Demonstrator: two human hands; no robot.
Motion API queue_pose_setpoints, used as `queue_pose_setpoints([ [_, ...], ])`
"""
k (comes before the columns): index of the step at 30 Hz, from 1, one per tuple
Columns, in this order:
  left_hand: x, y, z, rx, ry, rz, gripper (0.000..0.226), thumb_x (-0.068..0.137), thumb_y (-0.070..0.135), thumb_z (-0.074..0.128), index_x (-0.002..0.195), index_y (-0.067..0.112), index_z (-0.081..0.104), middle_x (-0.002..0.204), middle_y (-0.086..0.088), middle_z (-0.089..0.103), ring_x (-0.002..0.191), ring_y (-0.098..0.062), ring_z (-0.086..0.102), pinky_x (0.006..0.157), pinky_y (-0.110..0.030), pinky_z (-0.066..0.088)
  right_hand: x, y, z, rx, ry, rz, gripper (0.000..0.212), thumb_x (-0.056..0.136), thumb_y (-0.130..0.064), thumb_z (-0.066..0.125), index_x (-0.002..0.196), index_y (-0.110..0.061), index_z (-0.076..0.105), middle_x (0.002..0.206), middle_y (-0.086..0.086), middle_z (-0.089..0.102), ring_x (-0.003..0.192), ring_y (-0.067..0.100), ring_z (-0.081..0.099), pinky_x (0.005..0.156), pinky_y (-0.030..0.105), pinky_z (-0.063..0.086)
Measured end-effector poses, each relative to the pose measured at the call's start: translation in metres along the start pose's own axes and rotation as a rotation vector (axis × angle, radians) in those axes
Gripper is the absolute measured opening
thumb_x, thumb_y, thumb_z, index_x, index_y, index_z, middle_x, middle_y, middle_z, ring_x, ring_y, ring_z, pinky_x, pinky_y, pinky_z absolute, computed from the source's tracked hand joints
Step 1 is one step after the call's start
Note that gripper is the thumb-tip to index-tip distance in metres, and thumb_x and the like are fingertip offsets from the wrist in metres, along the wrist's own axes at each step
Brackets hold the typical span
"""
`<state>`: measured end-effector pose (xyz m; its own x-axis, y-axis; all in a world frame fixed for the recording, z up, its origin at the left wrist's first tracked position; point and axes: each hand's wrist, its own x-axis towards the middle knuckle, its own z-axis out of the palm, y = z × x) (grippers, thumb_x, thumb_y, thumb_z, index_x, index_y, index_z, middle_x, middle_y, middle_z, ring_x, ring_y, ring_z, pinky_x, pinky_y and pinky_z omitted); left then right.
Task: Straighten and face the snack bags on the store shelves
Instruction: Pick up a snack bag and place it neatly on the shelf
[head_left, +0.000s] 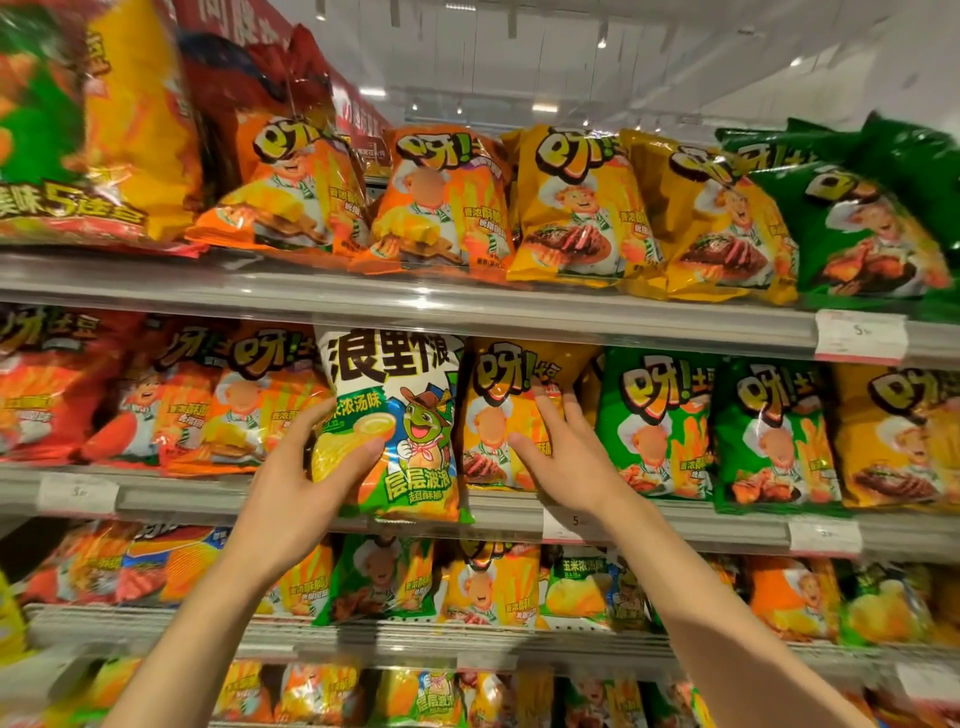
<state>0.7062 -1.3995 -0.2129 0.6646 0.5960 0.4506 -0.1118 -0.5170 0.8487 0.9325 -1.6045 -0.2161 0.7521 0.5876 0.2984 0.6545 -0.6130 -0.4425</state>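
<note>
A white, green and yellow snack bag (400, 410) with a cartoon frog stands upright in the middle shelf row, its bottom hanging over the shelf lip. My left hand (306, 478) grips its left edge, thumb across the front. My right hand (566, 457) presses with straight fingers against the front of the yellow-orange snack bag (498, 405) just to the right. That bag stands upright, facing forward.
The middle shelf (675, 525) holds red and orange bags to the left and green bags (660, 421) to the right. The upper shelf (415, 306) carries orange, yellow and green bags leaning forward. Lower shelves hold several more bags. Price tags (860, 338) sit on the rails.
</note>
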Motion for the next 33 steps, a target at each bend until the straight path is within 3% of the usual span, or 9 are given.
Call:
queue_pose_setpoints([
  [7, -0.014, -0.001, 0.01, -0.052, -0.033, 0.003, 0.061, 0.079, 0.056, 0.07, 0.133, 0.045, 0.044, 0.1, 0.06, 0.053, 0.094, 0.039, 0.046, 0.069, 0.008, 0.039, -0.04, -0.011, -0.018, 0.225, 0.137, -0.007, 0.06, 0.1, -0.048, 0.059, 0.154, -0.03, 0.04, 0.168, -0.002, 0.022, 0.154, 0.017, 0.024, 0.123, 0.037, 0.026],
  [12, -0.028, -0.004, 0.022, -0.061, -0.089, -0.037, 0.054, 0.077, 0.066, 0.068, 0.125, 0.062, 0.044, 0.112, 0.057, 0.052, 0.105, 0.035, 0.046, 0.08, -0.005, 0.04, -0.08, -0.014, -0.012, 0.529, 0.155, 0.061, 0.037, 0.096, -0.048, 0.064, 0.128, -0.03, 0.064, 0.119, -0.018, 0.066, 0.106, -0.009, 0.061, 0.079, 0.003, 0.045],
  [15, -0.037, -0.001, 0.038, -0.11, -0.125, -0.048, 0.052, 0.075, 0.065, 0.069, 0.121, 0.062, 0.044, 0.107, 0.061, 0.049, 0.103, 0.035, 0.047, 0.074, 0.006, 0.039, -0.094, -0.019, -0.002, 0.76, -0.092, 0.132, 0.079, 0.08, -0.073, 0.061, 0.148, -0.033, 0.05, 0.127, -0.03, 0.06, 0.113, -0.017, 0.058, 0.088, 0.006, 0.049],
  [19, -0.048, 0.002, 0.063, -0.159, -0.219, -0.029, 0.059, 0.076, 0.061, 0.072, 0.129, 0.055, 0.048, 0.113, 0.053, 0.057, 0.107, 0.025, 0.056, 0.076, 0.004, 0.042, -0.099, -0.027, 0.009, 0.906, -0.196, 0.265, 0.143, 0.045, -0.1, 0.063, 0.162, -0.031, 0.019, 0.154, -0.018, 0.046, 0.139, 0.006, 0.049, 0.118, 0.042, 0.041],
  [23, -0.05, 0.004, 0.074, -0.179, -0.309, -0.012, 0.053, 0.08, 0.056, 0.074, 0.124, 0.071, 0.049, 0.122, 0.041, 0.062, 0.113, 0.014, 0.061, 0.083, -0.005, 0.049, -0.106, -0.017, 0.009, 0.938, -0.108, 0.241, 0.048, 0.073, -0.069, 0.077, 0.106, -0.055, 0.045, 0.088, -0.055, 0.06, 0.091, -0.029, 0.059, 0.07, 0.001, 0.049],
  [25, -0.048, 0.003, 0.075, -0.186, -0.368, -0.009, 0.058, 0.081, 0.061, 0.073, 0.132, 0.066, 0.048, 0.133, 0.033, 0.061, 0.121, 0.008, 0.06, 0.094, -0.019, 0.054, -0.11, -0.013, 0.004, 0.975, -0.051, 0.23, 0.041, 0.073, -0.059, 0.078, 0.094, -0.052, 0.043, 0.075, -0.057, 0.055, 0.081, -0.032, 0.057, 0.061, -0.002, 0.045],
  [27, -0.047, 0.004, 0.077, -0.195, -0.394, -0.011, 0.062, 0.082, 0.064, 0.072, 0.139, 0.058, 0.048, 0.139, 0.027, 0.058, 0.127, 0.003, 0.058, 0.102, -0.031, 0.052, -0.114, -0.006, -0.003, 1.024, -0.018, 0.233, 0.051, 0.062, -0.062, 0.08, 0.098, -0.05, 0.046, 0.08, -0.053, 0.06, 0.089, -0.026, 0.061, 0.072, 0.003, 0.051],
  [30, -0.047, 0.007, 0.082, -0.21, -0.362, 0.0, 0.055, 0.086, 0.057, 0.068, 0.138, 0.052, 0.051, 0.13, 0.028, 0.064, 0.119, 0.006, 0.062, 0.097, -0.02, 0.05, -0.122, 0.014, -0.009, 1.017, 0.027, 0.254, 0.076, 0.054, -0.068, 0.086, 0.117, -0.053, 0.047, 0.107, -0.048, 0.062, 0.118, -0.015, 0.056, 0.107, 0.025, 0.047],
  [33, -0.049, 0.008, 0.09, -0.24, -0.306, -0.022, 0.054, 0.086, 0.051, 0.066, 0.138, 0.042, 0.055, 0.123, 0.021, 0.07, 0.109, 0.005, 0.066, 0.086, -0.01, 0.051, -0.135, 0.033, -0.018, 1.001, 0.117, 0.242, 0.084, 0.062, -0.059, 0.091, 0.13, -0.036, 0.047, 0.126, -0.04, 0.057, 0.123, -0.02, 0.048, 0.104, 0.012, 0.042],
])
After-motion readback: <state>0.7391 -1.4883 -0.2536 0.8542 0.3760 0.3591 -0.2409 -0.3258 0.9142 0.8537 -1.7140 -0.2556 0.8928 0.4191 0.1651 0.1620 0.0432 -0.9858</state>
